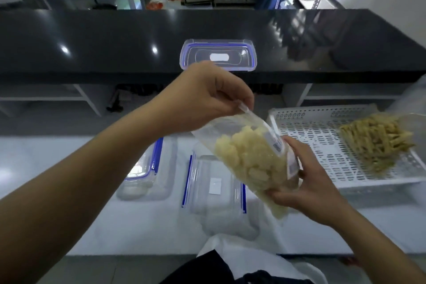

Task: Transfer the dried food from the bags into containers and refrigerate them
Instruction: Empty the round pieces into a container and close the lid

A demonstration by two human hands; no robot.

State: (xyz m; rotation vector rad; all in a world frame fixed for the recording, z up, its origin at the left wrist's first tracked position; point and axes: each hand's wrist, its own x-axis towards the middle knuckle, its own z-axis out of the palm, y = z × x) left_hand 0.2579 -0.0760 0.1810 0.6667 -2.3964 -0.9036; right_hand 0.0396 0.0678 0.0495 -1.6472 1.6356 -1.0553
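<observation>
Right hand (309, 182) nearest, grip closed under the lower end of a clear bag of pale dried food (251, 161), held tilted above the white worktop (69, 214); left hand (207, 99) pinches the bag's upper corner between thumb and fingers; beneath the bag, an open clear container (214, 187) with blue clips, another (145, 168) just left of it; to the right, a white perforated tray (322, 136) carrying a second bag of yellowish sticks (375, 140); farther off, a blue-rimmed lid (217, 55) on the black worktop (92, 41).
</observation>
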